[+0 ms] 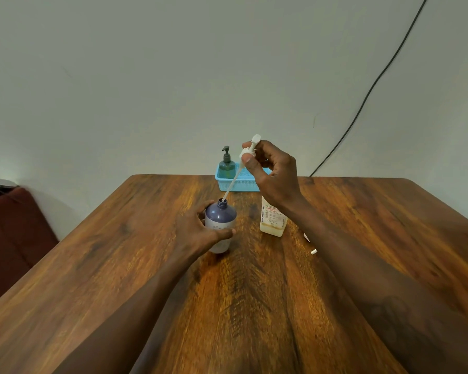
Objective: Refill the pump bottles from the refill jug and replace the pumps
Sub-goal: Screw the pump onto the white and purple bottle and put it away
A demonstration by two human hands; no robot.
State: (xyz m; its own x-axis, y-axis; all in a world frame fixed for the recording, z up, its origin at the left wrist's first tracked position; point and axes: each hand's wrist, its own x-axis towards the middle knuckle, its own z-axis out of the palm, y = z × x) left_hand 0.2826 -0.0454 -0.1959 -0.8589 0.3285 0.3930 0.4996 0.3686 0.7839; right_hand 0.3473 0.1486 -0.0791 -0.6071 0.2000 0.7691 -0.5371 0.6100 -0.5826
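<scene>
A purple bottle (pixel 220 217) with an open neck stands upright on the wooden table (pixel 119 260). My left hand (pixel 197 230) wraps around its body. My right hand (pixel 273 174) is raised above and to the right of it, pinching a white pump (pixel 250 148) by its head. The pump's long tube slants down to the left, and its tip sits at the bottle's mouth. A pale refill bottle (pixel 272 220) with a printed label stands just right of the purple one, partly hidden by my right wrist.
A blue basket (pixel 238 182) at the table's far edge holds a dark green pump bottle (pixel 226 164). Small white pieces (pixel 310 244) lie beside my right forearm. A black cable (pixel 362 103) runs down the wall. A dark red seat (pixel 11 238) is at the left.
</scene>
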